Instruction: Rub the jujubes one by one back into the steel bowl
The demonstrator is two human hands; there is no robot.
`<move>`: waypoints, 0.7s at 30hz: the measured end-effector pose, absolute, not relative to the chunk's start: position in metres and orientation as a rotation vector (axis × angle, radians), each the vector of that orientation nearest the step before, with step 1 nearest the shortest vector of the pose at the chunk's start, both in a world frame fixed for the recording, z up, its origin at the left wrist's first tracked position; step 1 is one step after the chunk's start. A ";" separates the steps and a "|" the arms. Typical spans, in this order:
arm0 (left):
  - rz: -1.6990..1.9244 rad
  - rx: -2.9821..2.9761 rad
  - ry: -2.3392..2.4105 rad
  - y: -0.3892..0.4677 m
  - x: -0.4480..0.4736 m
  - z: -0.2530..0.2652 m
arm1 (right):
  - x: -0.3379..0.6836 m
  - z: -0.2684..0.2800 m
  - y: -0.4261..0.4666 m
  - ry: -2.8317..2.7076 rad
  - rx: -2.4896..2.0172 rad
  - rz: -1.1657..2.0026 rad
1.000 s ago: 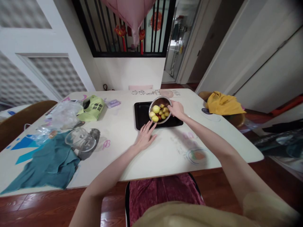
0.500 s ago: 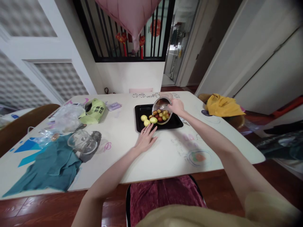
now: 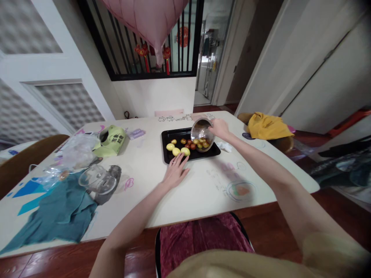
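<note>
My right hand [image 3: 219,128] grips the rim of a metal bowl [image 3: 199,129], which is tipped on its side over a black tray [image 3: 192,156]. Small red-brown and greenish fruits, perhaps jujubes [image 3: 193,146], lie at the bowl's mouth and on the tray beside it. Larger pale yellow-green fruits [image 3: 176,151] sit in the tray's left part; their kind is unclear. My left hand [image 3: 175,172] is open, fingers spread at the tray's near edge, the fingertips by the nearest yellow-green fruit.
On the left of the white table [image 3: 162,204] lie a teal cloth [image 3: 60,210], a clear jar [image 3: 98,179], plastic bags [image 3: 79,150] and a green tissue pack [image 3: 111,141]. A crumpled white tissue [image 3: 224,146] is right of the tray. A yellow cloth [image 3: 266,125] hangs over a chair.
More of the small fruits have rolled out of the bowl leftward onto the tray. The bowl has shifted slightly right relative to the tray. My left hand stays at the near edge.
</note>
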State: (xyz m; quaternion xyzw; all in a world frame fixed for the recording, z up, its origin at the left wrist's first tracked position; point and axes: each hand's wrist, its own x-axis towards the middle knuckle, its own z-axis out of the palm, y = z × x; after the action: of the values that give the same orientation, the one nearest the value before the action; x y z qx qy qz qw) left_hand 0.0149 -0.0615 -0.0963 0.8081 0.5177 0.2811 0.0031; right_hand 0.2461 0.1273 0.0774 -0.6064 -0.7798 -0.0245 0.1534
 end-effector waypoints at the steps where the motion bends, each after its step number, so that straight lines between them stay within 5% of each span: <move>1: 0.880 2.533 1.623 -0.061 0.015 -0.097 | 0.249 0.079 0.127 -2.237 -1.746 -0.075; 15: 0.893 2.545 1.623 -0.060 0.013 -0.097 | 0.281 0.102 0.083 -2.161 -1.734 -0.288; 21: 0.961 2.449 1.587 -0.063 0.014 -0.090 | 0.334 0.080 0.054 -2.004 -1.587 0.039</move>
State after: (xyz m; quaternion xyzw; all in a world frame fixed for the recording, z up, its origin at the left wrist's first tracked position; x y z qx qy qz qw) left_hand 0.0139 -0.0627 -0.0905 0.7966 0.5162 0.3127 0.0344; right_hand 0.3337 0.0545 0.0802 -0.5945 -0.7506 0.0145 0.2881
